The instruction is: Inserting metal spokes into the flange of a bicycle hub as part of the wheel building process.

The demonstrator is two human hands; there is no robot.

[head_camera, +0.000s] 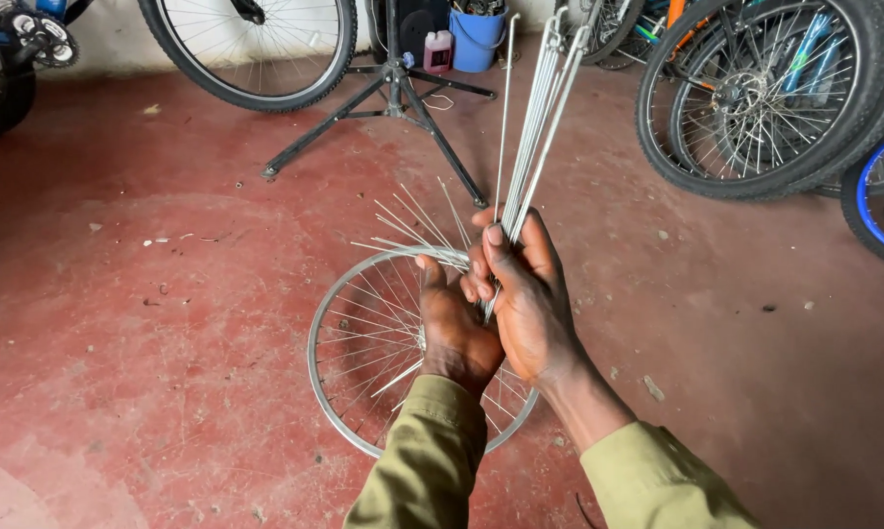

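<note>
My right hand (525, 294) is closed around a bundle of long silver spokes (538, 118) that stand up and away from me. Close beside it, my left hand (452, 328) grips the top of a bare silver wheel rim (316, 328) that stands tilted on the red floor. Several spokes fan loosely out of the rim near my fingers, and others cross inside it. Both my sleeves are olive green.
A black repair stand (395, 93) straddles the floor behind the rim. A bicycle wheel (251, 49) hangs at the back, tyred wheels (775, 98) lean at the right, and a blue bucket (478, 39) and pink bottle (438, 51) stand by the wall.
</note>
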